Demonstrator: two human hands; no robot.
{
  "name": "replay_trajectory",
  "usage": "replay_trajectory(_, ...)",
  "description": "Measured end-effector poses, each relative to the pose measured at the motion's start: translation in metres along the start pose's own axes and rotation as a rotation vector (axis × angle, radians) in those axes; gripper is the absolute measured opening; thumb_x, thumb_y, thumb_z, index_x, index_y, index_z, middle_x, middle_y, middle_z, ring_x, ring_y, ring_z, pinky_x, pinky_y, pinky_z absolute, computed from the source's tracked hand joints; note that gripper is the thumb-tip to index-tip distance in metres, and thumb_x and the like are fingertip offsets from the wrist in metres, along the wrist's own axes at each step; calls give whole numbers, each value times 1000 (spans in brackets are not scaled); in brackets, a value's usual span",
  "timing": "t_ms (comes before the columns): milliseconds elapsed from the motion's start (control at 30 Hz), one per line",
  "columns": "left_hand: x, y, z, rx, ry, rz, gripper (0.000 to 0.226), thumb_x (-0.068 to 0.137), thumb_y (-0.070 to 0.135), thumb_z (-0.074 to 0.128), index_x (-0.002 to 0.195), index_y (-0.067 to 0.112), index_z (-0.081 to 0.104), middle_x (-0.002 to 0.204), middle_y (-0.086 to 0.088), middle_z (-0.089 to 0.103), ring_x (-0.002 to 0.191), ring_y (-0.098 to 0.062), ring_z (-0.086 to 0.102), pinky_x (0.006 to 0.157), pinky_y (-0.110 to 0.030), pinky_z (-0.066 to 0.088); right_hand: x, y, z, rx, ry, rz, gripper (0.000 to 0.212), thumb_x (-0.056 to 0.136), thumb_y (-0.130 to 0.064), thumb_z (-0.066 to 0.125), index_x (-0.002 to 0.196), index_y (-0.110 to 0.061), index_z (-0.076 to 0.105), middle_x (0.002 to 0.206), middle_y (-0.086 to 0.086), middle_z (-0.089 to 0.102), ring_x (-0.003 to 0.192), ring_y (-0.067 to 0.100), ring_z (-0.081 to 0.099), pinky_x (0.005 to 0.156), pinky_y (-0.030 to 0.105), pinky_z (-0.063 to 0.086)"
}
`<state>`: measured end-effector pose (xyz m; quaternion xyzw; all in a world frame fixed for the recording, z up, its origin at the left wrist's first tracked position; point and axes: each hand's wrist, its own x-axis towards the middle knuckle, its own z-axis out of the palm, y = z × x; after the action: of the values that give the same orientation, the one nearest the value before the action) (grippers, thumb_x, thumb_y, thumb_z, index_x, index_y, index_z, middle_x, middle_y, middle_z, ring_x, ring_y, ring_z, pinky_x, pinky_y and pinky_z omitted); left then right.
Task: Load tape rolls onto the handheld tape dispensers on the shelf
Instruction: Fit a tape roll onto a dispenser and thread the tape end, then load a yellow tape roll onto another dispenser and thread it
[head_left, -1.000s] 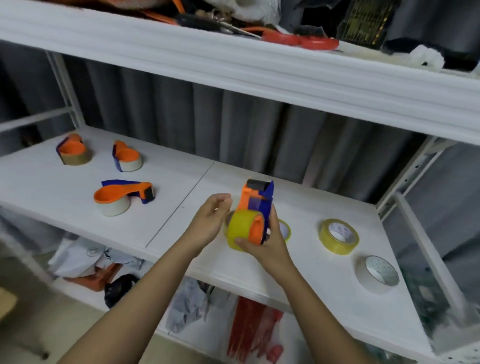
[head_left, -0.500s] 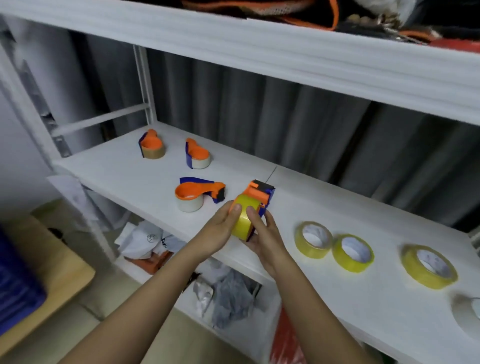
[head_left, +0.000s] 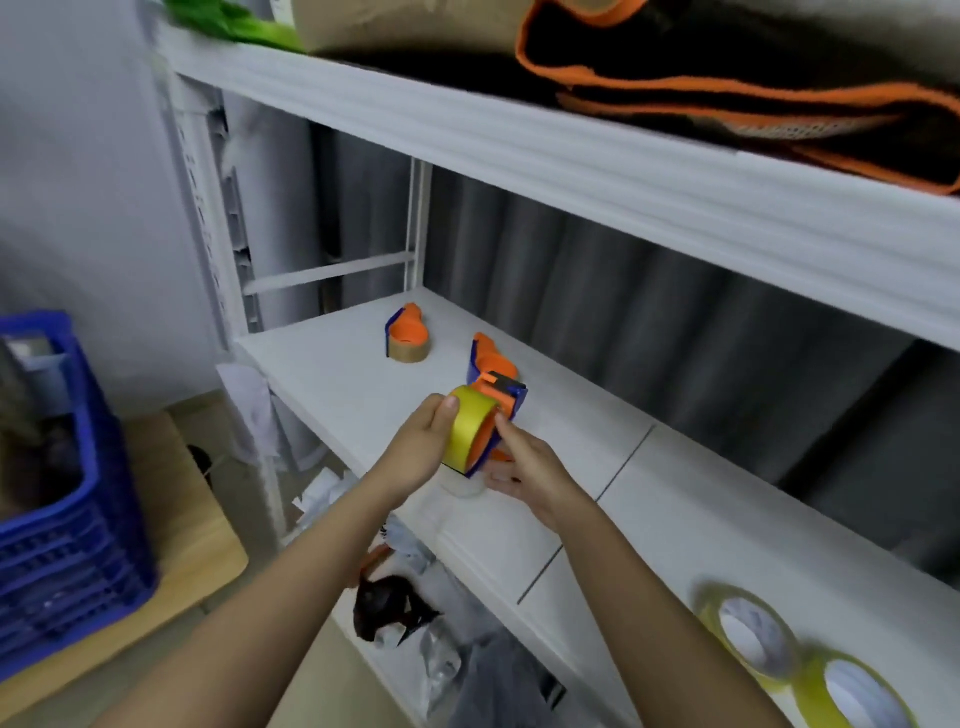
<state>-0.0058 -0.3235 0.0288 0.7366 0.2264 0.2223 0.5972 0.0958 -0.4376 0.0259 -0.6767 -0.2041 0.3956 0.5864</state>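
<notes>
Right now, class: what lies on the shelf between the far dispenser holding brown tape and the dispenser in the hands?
Head view: another orange-and-blue dispenser lies between the brown-tape dispenser and the held dispenser.

Yellow tape roll (head_left: 466, 434) seated on orange-blue dispenser (head_left: 500, 402), frame centre (held above the shelf (head_left: 332, 379)).

There are three tape dispensers to see: one orange and blue dispenser (head_left: 501, 397) held up with a yellow tape roll (head_left: 467, 434) on it, one dispenser (head_left: 408, 335) with brown tape at the back of the shelf (head_left: 332, 374), and one dispenser (head_left: 488, 356) partly hidden behind the held one. Two loose yellow rolls (head_left: 748, 631) (head_left: 852, 693) lie at the right. One blue crate (head_left: 67, 499) stands at the left. Two hands (head_left: 423, 447) (head_left: 530, 470) are visible.
</notes>
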Motion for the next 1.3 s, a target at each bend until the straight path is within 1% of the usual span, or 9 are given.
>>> replay_trajectory(67, 15, -6, -16, 8, 45, -1, 40, 99, 47, 29, 104, 15, 51, 104, -13, 58, 105, -32, 56, 98, -53, 44, 22, -6, 10, 19, 8, 21, 45, 100, -41, 39, 134, -12, 50, 130, 13, 58, 102, 26, 64, 70, 27, 55)
replay_trajectory(200, 46, -22, -52, 15, 182, -17, 43, 99, 47, 30, 104, 10, 51, 98, -11, 56, 94, -28, 55, 95, -51, 46, 67, -13, 25, -64, 51, 60, 29, 99, -30, 43, 116, -11, 58, 131, 16, 54, 110, 29, 60, 92, 43, 50)
replay_trajectory(400, 107, -58, -116, 150, 319, -90, 33, 101, 36, 32, 96, 8, 49, 92, -9, 54, 84, -23, 49, 72, -33, 38, 124, -19, 56, -172, -14, 145, 40, 97, -41, 47, 122, -11, 55, 120, 8, 56, 101, 26, 58, 76, 31, 51)
replay_trajectory(467, 130, -68, -138, 161, 321, -127, 33, 101, 35, 30, 96, 8, 48, 95, -12, 54, 85, -24, 49, 78, -36, 40, 142, -23, 67, -277, -26, 168, 38, 96, -42, 47, 117, -12, 58, 117, 7, 59, 102, 25, 60, 84, 34, 50)
replay_trajectory(767, 227, -108, -224, 76, 342, -314, 46, 102, 37, 27, 137, 10, 42, 137, -18, 46, 120, -37, 46, 102, -45, 40, 223, -44, 133, -483, -32, 193, 38, 95, -39, 48, 118, -11, 59, 104, 2, 59, 87, 16, 56, 83, 30, 49)
replay_trajectory(1033, 268, -149, -267, 9, 322, -393, 48, 102, 38, 26, 138, 11, 40, 138, -17, 45, 122, -36, 44, 105, -44, 37, 256, -31, 155, -383, 17, 262, 35, 95, -38, 49, 115, -10, 59, 93, 0, 57, 82, 15, 54, 67, 22, 45)
replay_trajectory(1167, 278, -152, -281, 220, 299, -308, 47, 102, 35, 26, 134, 6, 45, 132, -23, 49, 121, -39, 45, 104, -42, 35, 266, -25, 154, -343, 77, 234, 23, 95, -31, 50, 102, -12, 60, 85, 0, 58, 68, 11, 52, 61, 21, 43)
replay_trajectory(1233, 283, -153, -286, 392, 287, -255, 44, 102, 32, 27, 130, 6, 48, 124, -28, 53, 115, -43, 48, 101, -46, 38, 273, -24, 150, -429, 131, 143, 22, 96, -26, 49, 102, -9, 63, 93, 4, 60, 71, 11, 53, 64, 21, 44)
replay_trajectory(1300, 286, -151, -288, 476, 310, -212, 42, 102, 31, 27, 129, 7, 48, 121, -28, 50, 112, -44, 48, 97, -45, 39, 281, -23, 146, -655, 197, 30, 28, 98, -23, 46, 115, -8, 62, 112, 8, 61, 91, 17, 58, 81, 26, 47)
